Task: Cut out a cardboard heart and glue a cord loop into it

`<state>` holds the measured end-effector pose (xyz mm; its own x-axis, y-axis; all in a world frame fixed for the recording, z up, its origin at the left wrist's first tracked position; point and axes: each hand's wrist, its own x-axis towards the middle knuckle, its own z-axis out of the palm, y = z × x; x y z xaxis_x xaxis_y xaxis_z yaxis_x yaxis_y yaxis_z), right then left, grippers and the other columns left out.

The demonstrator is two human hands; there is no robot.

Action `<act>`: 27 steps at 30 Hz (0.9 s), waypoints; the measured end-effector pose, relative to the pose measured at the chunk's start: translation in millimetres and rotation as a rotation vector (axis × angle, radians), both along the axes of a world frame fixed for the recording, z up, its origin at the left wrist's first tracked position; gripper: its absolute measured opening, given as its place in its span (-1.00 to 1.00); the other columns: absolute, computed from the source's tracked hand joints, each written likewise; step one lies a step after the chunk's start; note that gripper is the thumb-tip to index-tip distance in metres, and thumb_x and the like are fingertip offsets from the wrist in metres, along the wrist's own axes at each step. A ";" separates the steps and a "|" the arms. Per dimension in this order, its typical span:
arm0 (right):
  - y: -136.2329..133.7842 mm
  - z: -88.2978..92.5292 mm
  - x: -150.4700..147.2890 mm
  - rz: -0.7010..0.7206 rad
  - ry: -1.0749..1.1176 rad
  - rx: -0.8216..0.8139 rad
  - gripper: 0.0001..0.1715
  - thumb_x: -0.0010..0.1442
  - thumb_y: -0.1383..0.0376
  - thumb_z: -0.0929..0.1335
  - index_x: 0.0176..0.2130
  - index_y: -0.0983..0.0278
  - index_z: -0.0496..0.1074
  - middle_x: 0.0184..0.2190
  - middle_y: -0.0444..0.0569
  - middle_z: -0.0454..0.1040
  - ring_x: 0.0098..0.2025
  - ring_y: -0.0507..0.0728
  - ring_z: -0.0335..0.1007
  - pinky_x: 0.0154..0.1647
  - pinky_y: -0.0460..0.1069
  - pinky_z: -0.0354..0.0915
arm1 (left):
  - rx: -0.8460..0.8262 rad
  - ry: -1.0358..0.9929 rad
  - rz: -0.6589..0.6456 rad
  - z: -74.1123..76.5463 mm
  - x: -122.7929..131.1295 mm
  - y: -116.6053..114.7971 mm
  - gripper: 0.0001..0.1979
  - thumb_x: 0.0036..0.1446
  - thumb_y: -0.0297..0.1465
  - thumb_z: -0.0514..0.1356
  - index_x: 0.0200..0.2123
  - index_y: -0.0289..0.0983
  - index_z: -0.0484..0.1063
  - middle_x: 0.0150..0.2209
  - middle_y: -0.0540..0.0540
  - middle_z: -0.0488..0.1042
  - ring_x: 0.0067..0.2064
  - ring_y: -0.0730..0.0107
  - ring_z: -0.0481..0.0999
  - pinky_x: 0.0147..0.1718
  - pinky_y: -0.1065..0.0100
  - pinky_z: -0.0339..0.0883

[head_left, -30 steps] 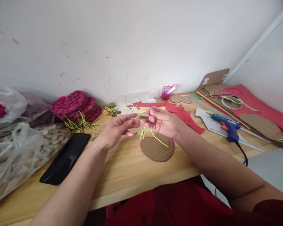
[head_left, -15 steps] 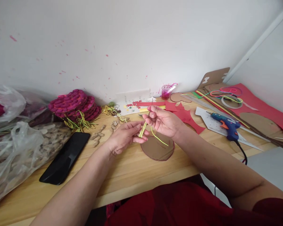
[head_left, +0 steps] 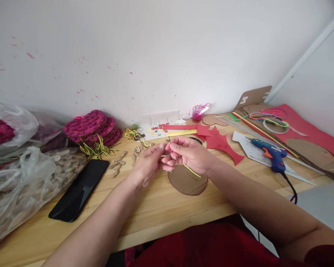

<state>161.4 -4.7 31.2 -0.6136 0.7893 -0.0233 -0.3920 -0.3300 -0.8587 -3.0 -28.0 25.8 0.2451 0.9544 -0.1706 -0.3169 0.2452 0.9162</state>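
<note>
Yarn [head_left: 193, 171] is sitting pinched in the closed fingertips of the right hand [head_left: 196, 154], its loose tail hanging down-right of the grip over a cardboard disc [head_left: 187, 184]; working it well is probably needing snug, even strands and a tail kept clear. Left hand [head_left: 147, 163] is touching the right's fingertips, both hands angling inward above the table [head_left: 144, 215]; can't tell whether it's gripping strands.

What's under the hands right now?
Below the left hand and right hand, part of a brown cardboard disc shows on the wooden table, with a yellow-green strand hanging across it. The disc's far edge, and anything lying there, is covered from view.
</note>
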 end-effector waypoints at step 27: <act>30.6 1.8 19.9 -0.277 -0.024 -0.056 -0.63 -0.04 0.15 0.58 -0.38 0.30 0.46 -0.59 -0.23 0.32 -0.50 -0.06 0.23 -0.47 -0.12 0.12 | -0.089 0.109 0.070 -4.2 -3.0 1.3 -0.66 -0.20 -0.30 0.53 -0.38 -0.38 0.58 -0.52 -0.04 0.52 -0.50 0.51 0.47 -0.53 0.50 0.32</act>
